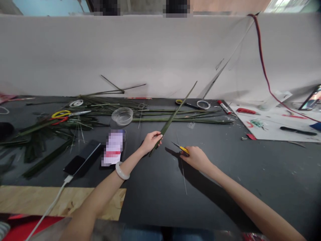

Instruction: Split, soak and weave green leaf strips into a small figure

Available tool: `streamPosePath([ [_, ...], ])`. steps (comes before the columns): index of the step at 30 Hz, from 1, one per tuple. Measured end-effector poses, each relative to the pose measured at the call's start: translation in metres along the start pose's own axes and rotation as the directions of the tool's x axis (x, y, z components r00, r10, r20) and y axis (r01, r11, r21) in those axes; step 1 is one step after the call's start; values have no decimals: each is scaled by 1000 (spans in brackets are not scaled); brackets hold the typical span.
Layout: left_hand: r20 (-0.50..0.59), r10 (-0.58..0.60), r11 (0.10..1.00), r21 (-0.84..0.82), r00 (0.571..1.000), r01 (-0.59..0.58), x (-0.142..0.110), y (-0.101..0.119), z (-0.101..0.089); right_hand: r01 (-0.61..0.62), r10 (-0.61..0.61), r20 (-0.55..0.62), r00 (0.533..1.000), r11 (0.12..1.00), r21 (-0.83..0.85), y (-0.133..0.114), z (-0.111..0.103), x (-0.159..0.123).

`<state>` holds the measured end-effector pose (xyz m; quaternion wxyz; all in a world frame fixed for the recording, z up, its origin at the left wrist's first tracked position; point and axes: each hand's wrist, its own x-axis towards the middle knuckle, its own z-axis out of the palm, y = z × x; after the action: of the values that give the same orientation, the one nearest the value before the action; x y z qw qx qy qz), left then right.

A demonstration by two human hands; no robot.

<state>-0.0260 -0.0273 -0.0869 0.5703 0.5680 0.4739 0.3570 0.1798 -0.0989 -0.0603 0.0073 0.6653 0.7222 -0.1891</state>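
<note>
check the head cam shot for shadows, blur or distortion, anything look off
In the head view, wide-angle distortion bows the white wall; the right hand and its arm throw a soft shadow across the dark tabletop; the phone screen is pixelated out; the left hand stays fairly sharp.

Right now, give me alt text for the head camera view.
At a dark worktable, the left hand holds a long green leaf strip and the right hand holds a yellow-handled craft knife. Bundled green strips, scissors and a black phone lie nearby.
</note>
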Motion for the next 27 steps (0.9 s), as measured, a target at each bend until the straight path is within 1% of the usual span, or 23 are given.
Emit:
streamPosePath([
  [5,-40,26,999,-29,999,-27,1,2,-1,-14,14,13,1000,1000,-26,1,-4,11],
  [11,-81,35,999,-11,996,-36,2,2,-2,-47,47,3,999,994,-102,6,-11,23],
  [14,-88,43,999,-3,995,-44,2,3,-3,-56,55,-15,998,988,-143,14,-15,33],
  [17,-84,57,998,-2,995,-58,1,4,-3,-36,32,-26,999,984,-177,25,-21,47],
  [23,-81,66,998,3,995,-66,1,4,-3,-32,21,-54,998,975,-218,50,-34,85],
  [25,-75,69,998,10,995,-68,0,4,-2,-38,22,-76,997,975,-220,54,-39,95],
  [27,-75,77,997,21,994,-76,0,5,-2,-33,12,-100,995,976,-217,55,-43,99],
])
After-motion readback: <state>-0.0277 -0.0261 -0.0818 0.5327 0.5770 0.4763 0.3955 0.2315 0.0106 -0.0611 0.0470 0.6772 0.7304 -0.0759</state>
